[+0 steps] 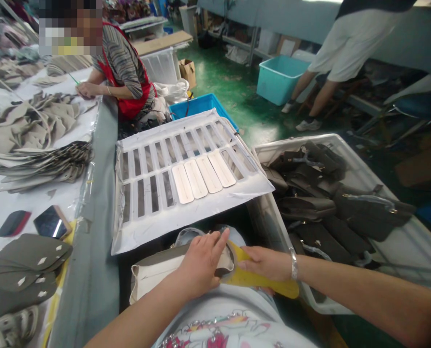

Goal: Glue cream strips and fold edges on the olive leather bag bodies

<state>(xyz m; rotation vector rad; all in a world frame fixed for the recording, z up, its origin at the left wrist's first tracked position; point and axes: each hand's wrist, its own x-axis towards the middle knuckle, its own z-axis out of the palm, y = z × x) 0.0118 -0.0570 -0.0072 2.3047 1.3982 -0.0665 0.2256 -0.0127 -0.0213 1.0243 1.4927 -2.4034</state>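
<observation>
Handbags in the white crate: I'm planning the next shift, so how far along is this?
Seemingly done: the dark handbags heaped in the white crate. In hand: the left hand holds a cream-lined bag; the right hand touches a yellow strip. Left: four pale strips on the slotted white tray and stacked cut pieces on the table.

A worn green floor [233, 92] (glossy where the light falls) runs back to metal shelving [233, 41] beside a pale wall [273, 12], with a turquoise plastic bin [278, 79] standing on it.
</observation>
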